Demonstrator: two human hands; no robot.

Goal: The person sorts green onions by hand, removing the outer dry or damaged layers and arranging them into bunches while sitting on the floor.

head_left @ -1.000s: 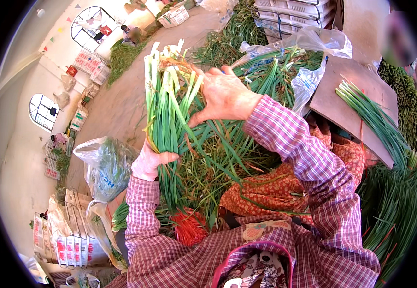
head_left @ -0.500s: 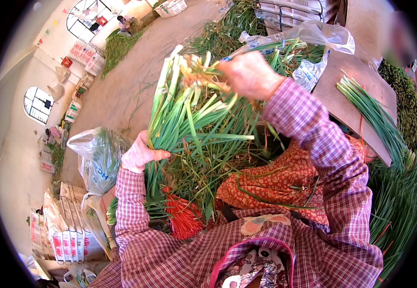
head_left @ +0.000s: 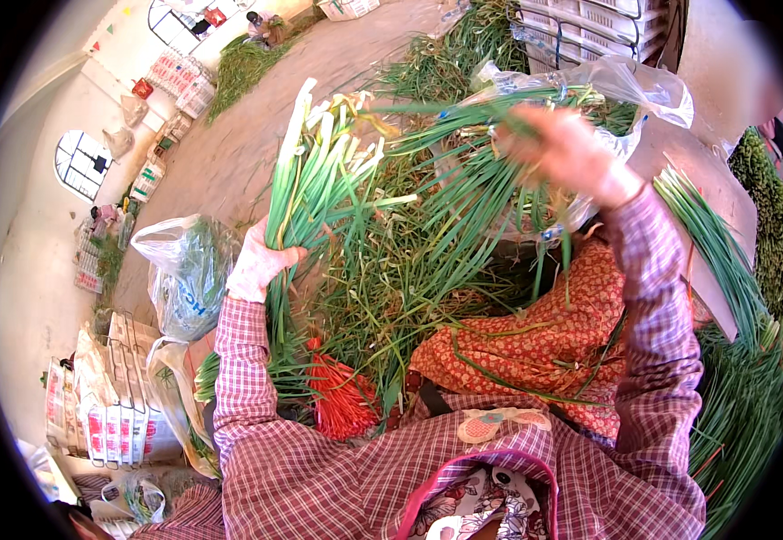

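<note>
In my left hand (head_left: pixel 263 261) is a bunch of green onions (head_left: pixel 306 184), fingers closed around the green stalks. Its white ends point up and away, some with brownish dry skins. My right hand (head_left: pixel 576 155) is blurred by motion, off to the right above a clear plastic bag (head_left: pixel 675 106) of green onions. Its fingers look curled on a green onion leaf (head_left: pixel 450 109) that stretches left toward the bunch's white ends. A heap of loose green and yellowed leaves (head_left: pixel 387 243) lies below and between my hands.
Red ties (head_left: pixel 342 396) hang by my lap, which a red flowered cloth (head_left: pixel 535 337) covers. On the right, green onions (head_left: pixel 711 234) lie on a board (head_left: pixel 652 148). A filled plastic bag (head_left: pixel 184 283) and crates (head_left: pixel 126 432) stand left; stacked crates (head_left: pixel 594 31) stand far right.
My right hand has moved away from the bunch's white ends to the right, with a green leaf trailing from it. My left hand still holds the bunch. The view has shifted slightly.
</note>
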